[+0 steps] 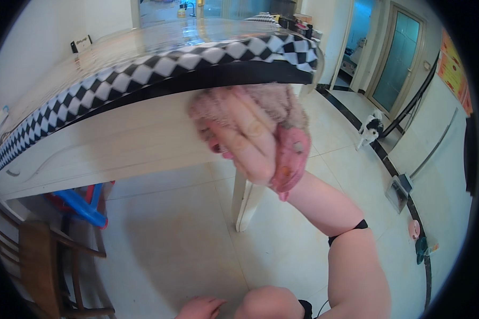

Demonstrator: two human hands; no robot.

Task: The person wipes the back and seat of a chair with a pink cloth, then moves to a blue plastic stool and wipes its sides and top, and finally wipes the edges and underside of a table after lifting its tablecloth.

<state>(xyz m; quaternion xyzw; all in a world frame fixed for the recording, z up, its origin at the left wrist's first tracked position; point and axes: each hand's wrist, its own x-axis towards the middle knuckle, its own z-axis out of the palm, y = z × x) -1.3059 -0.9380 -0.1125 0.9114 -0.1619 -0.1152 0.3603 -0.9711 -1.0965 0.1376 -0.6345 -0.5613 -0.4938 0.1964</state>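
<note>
My right hand (pixel 245 139) is shut on a fuzzy pink cloth (pixel 271 99) just below the black edge of a table. The cloth has a smoother, darker pink part hanging at the wrist side. Its far side lies by the white table apron (pixel 151 131); whether it touches the wood cannot be told. A black-and-white checkered border (pixel 175 63) runs along the tabletop, above my hand. Low in the view, my left hand (pixel 203 308) is near my bent knee, partly cut off by the frame's bottom edge, with nothing seen in it.
A wooden chair (pixel 36 255) stands at the lower left, with a blue and red plastic stool (pixel 84 207) beyond it under the table. A small black-and-white dog (pixel 371 128) is on the tiled floor at right. A long-handled dustpan (pixel 399 191) leans by the right wall.
</note>
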